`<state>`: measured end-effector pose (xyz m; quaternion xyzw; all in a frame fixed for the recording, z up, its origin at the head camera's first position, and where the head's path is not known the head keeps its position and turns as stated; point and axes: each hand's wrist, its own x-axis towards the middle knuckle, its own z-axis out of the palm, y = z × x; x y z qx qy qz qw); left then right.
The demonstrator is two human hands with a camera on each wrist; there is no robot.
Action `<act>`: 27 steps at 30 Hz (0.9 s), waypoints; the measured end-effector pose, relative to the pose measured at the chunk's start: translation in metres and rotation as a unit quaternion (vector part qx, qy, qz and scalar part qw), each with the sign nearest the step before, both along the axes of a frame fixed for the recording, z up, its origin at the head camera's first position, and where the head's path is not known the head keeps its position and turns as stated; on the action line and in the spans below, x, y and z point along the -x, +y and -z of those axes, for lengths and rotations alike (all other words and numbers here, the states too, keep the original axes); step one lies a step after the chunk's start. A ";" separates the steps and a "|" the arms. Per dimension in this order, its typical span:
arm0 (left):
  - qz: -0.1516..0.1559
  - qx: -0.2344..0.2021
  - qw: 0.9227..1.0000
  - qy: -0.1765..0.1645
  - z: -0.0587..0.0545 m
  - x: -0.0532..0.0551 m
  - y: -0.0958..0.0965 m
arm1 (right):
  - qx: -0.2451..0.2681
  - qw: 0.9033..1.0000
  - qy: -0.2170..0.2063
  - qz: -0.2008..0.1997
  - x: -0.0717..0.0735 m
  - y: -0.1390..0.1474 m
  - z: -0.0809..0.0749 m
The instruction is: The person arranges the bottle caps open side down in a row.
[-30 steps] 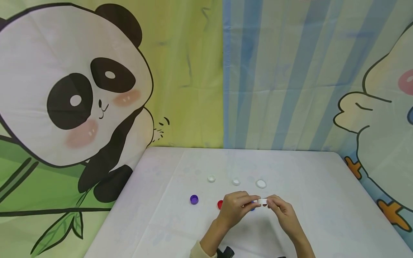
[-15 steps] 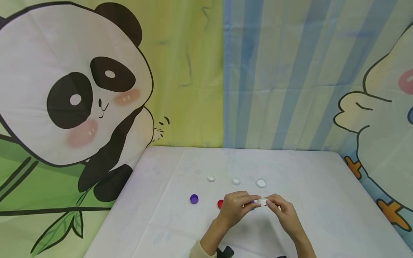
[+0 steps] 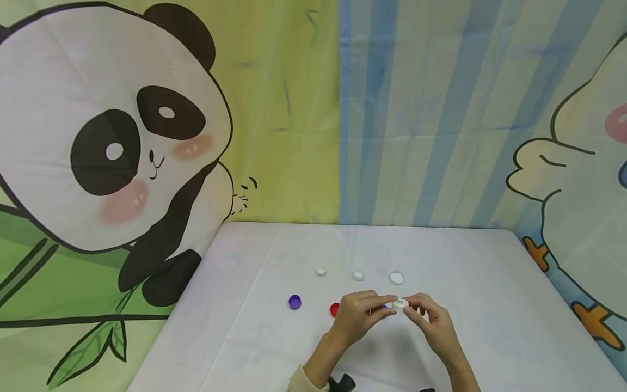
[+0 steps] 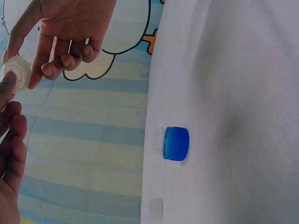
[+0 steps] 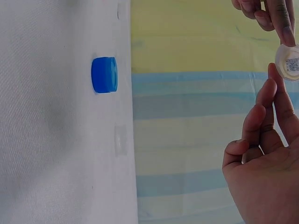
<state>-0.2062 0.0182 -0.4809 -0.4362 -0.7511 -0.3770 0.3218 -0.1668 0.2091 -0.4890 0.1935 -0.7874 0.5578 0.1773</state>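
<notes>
A white bottle cap [image 3: 399, 305] is held up between both hands over the table. My left hand [image 3: 356, 318] pinches its left side with thumb and forefinger. From the other side my right hand [image 3: 433, 325] pinches it the same way. The right wrist view shows a small printed square code inside the white cap [image 5: 288, 63]. A blue cap [image 4: 176, 143] stands on the table beneath the hands; in the head view the left fingers mostly hide it. A red cap [image 3: 334, 310] peeks out beside the left hand, partly covered.
A purple cap [image 3: 294, 302] lies left of the hands. Behind them stand three white caps or lids in a row: left white cap [image 3: 320, 271], middle white cap [image 3: 358, 276] and right white lid [image 3: 396, 278]. A white cloth covers the table [image 3: 470, 272]; printed curtains stand behind.
The white cap has tipped between the fingers, so more of its round face shows now. Both hands have stayed almost in place; the caps on the table have not moved.
</notes>
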 end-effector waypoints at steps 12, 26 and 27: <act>0.046 -0.027 0.994 -0.091 0.002 0.000 0.003 | 0.036 0.999 0.033 0.011 0.001 0.004 0.002; 0.058 -0.043 0.986 -0.149 0.017 0.003 0.019 | -0.042 0.996 0.044 0.060 0.001 0.018 0.008; 0.057 -0.043 0.987 -0.143 0.019 0.003 0.021 | -0.044 0.996 0.042 0.065 0.001 0.019 0.008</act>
